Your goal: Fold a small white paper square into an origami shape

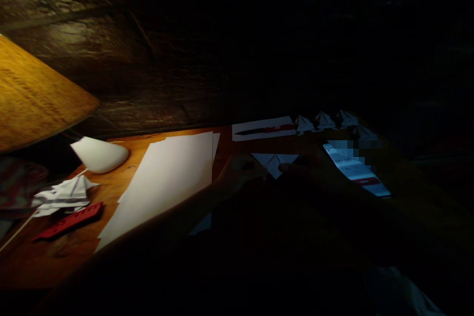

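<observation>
A small folded paper triangle (274,162), point downward, is held between both hands over the dim middle of the desk. My left hand (244,170) pinches its left side. On its right side, my right hand (298,170) grips with thumb and fingers, mostly lost in shadow. Just beyond lies a knife (264,130) with a dark blade and red handle, on a white sheet (240,125). Left of my left hand is a stack of white paper (174,173), partly covered by my forearm. A lit phone (351,168) lies to the right.
Several folded paper pieces (326,121) stand in a row at the back right. On the left are a white cone-shaped object (101,154), crumpled paper (66,195) and a red notched tool (70,221). A wooden lampshade-like panel (37,94) juts in; a rough wall (159,79) bounds the desk.
</observation>
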A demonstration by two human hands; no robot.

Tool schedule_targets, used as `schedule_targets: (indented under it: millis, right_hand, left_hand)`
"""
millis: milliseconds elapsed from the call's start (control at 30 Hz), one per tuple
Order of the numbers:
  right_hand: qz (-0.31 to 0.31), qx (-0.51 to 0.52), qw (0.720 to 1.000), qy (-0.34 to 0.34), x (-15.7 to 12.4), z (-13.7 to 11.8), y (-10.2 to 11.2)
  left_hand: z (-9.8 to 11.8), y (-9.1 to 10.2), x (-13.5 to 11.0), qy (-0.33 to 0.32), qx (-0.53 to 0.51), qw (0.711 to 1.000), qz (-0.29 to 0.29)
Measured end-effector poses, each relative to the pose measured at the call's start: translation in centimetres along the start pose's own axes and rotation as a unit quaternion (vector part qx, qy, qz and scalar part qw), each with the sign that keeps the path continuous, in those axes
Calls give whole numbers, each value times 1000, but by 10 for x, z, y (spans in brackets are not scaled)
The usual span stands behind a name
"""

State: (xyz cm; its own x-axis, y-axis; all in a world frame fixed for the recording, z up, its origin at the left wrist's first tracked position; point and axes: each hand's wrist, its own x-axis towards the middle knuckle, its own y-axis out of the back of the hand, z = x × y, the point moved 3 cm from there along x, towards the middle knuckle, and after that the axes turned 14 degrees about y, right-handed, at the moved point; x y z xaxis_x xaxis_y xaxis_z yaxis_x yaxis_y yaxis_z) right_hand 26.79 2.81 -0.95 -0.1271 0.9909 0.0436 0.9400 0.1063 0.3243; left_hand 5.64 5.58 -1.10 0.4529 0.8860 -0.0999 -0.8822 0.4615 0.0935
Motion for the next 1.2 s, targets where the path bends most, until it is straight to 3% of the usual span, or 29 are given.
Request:
schedule_targets:
  millis: [200, 400, 600, 767, 967, 1067, 1200]
  right_hand:
    - [-26, 0, 1000, -5, 2, -6, 0]
    - [-32, 131, 991, -16, -1, -9, -2]
    - [-70, 192, 979, -22, 2, -10, -3]
    - [-46, 236, 970, -48, 0, -13, -3]
    - [-39, 352, 929, -108, -2, -13, -10]
    - [-30, 327, 939, -106, -1, -10, -8]
    - [-17, 277, 959, -54, 1, -9, -5]
  left_hand:
    - [-7, 3, 5, -3, -50, 999, -13]
    - [-11, 9, 10, -11, -157, 987, -23]
    - [-1, 4, 4, -27, -127, 986, -106]
    - [-6, 6, 5, -30, -68, 994, -76]
    - [-10, 8, 8, -31, -99, 993, -50]
    - [-8, 7, 7, -36, -104, 993, -42]
    - [-5, 7, 6, -30, -131, 990, -42]
